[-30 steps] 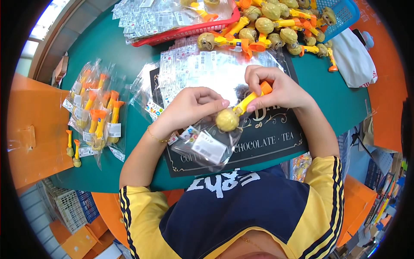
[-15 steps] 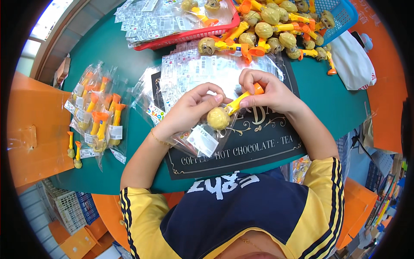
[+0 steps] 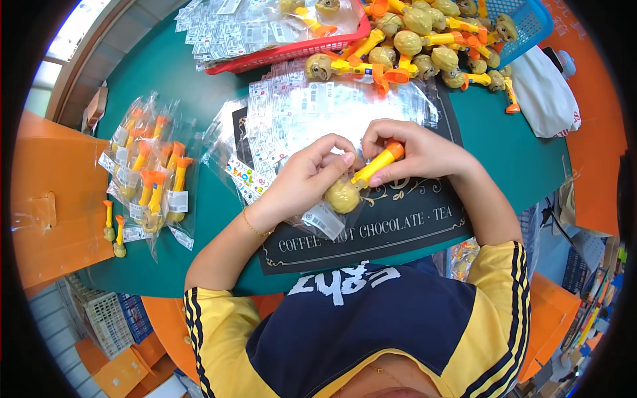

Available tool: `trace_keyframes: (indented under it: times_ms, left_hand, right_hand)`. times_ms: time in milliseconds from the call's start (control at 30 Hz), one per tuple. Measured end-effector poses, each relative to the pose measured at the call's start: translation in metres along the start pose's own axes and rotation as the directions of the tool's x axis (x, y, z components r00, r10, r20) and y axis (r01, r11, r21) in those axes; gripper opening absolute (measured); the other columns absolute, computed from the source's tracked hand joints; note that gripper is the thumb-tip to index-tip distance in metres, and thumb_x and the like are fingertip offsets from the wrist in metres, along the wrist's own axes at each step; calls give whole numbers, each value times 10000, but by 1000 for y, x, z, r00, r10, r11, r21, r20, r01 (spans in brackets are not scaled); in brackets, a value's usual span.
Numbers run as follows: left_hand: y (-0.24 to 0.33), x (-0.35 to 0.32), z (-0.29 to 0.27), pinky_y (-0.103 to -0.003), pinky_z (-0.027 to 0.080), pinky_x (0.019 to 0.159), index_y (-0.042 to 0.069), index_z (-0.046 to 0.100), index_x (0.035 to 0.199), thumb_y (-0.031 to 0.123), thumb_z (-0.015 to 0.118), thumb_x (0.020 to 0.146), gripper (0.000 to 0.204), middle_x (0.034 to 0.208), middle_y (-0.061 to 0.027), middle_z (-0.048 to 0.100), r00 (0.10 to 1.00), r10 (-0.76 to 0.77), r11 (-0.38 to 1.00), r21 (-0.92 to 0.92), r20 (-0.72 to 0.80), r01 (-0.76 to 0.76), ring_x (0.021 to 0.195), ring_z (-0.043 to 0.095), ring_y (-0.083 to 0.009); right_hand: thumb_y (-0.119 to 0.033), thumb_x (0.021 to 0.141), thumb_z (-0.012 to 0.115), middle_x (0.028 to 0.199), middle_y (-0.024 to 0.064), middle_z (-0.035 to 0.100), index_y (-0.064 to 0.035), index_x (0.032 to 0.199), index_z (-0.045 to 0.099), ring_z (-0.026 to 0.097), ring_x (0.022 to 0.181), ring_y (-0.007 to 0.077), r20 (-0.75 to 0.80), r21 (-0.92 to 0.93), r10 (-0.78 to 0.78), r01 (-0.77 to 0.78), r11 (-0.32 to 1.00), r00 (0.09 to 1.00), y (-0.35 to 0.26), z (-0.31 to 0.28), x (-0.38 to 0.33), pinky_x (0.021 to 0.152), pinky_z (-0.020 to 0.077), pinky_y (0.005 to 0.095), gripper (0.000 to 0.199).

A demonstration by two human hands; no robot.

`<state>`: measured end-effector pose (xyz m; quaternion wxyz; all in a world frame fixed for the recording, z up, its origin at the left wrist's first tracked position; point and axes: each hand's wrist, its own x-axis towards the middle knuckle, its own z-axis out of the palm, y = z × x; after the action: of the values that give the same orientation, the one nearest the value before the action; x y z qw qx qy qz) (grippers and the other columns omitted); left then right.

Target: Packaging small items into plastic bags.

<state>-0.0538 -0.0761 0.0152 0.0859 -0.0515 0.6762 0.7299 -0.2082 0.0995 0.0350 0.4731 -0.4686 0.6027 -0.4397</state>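
Held above the middle of a black rectangular mat with pale printed lettering: a yellow stick toy with orange end cap and round tan head, its handle slanting up to the right. Gripped near the orange end by the right hand, thumb and bent fingers closed on the handle. Curled over the mat's left half, the left hand, fingers closed on a clear flat plastic bag with a white label. Impossible to tell whether the round head lies inside or against the film.

Covering the mat's far left part, a spread of clear printed bags, leaving bare mainly the near strip. Crowding the far edge, a red plastic lattice basket and a heap of matching toys. Along the near edge, only a narrow band of smooth green tabletop; open room to the mat's right, under the forearm. Well left of the mat, across open green, a cluster of bagged toys.
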Motion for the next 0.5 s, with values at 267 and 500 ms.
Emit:
trace_keyframes:
  times_ms: [267,500]
  left_hand:
    - [38,-18,-6,-183,451,527,120,483,1074,286,464,1009,180,1027,-56,646,933,-337,937,-55,127,346,680,550,-36]
    - [71,-37,-14,-207,432,529,80,506,1009,229,471,1001,153,798,-4,649,950,-264,916,350,165,194,598,532,-43]
  right_hand:
    - [56,784,699,1028,51,622,0,1063,577,596,965,112,25,298,24,-31,954,999,-6,-15,-13,872,487,265,309]
    - [-113,807,753,1035,12,559,-90,1189,640,563,838,78,67,-100,-305,310,945,950,-19,10,-18,705,453,207,399]
